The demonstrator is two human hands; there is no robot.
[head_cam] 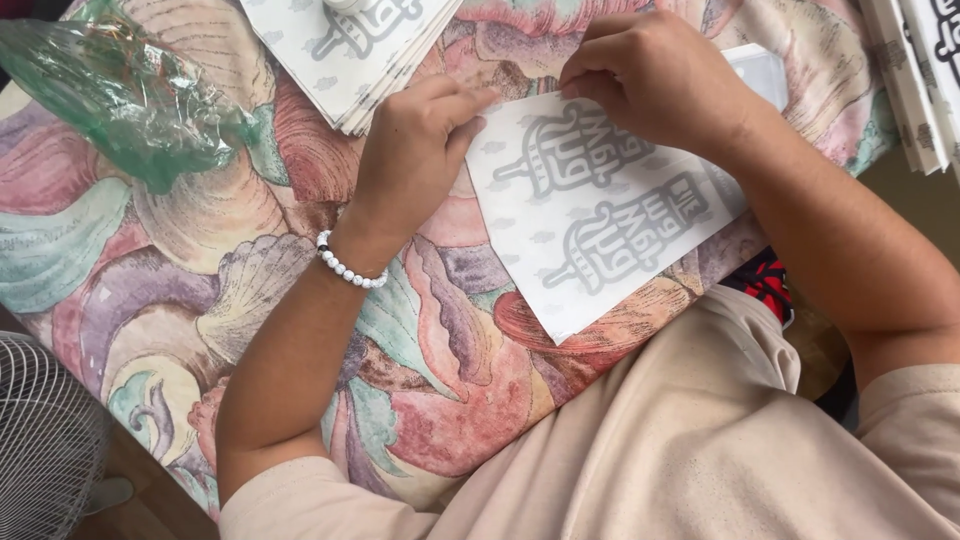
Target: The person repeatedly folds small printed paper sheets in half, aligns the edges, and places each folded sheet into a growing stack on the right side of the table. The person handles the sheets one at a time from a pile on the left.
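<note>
Head view, looking down at a surface covered by a shell-patterned cloth (200, 250) in pink, green and mauve.

A white paper sheet (600, 215) printed with grey figures lies flat on the cloth, slightly tilted, between the two hands. Its near corner points toward the person's beige shirt (690, 440).

Left hand (415, 150) — fingers curled, fingertips pressed on the sheet's left edge near its upper corner, pinning it down. A white bead bracelet (348, 265) sits on that wrist.

Right hand (655, 75) — loosely closed, knuckles up, fingertips pinching or pressing at the sheet's top edge. Whether it grips the paper or only bears on it, I cannot tell.

Just beyond the left hand, a stack of like printed sheets (355, 45) rests at the top of the frame. More such sheets (920, 70) lie at the upper right edge. A crumpled green plastic bag (120, 90) lies on the cloth at upper left, well apart from the hands. A white fan grille (45, 440) shows at lower left, below the surface's edge.
</note>
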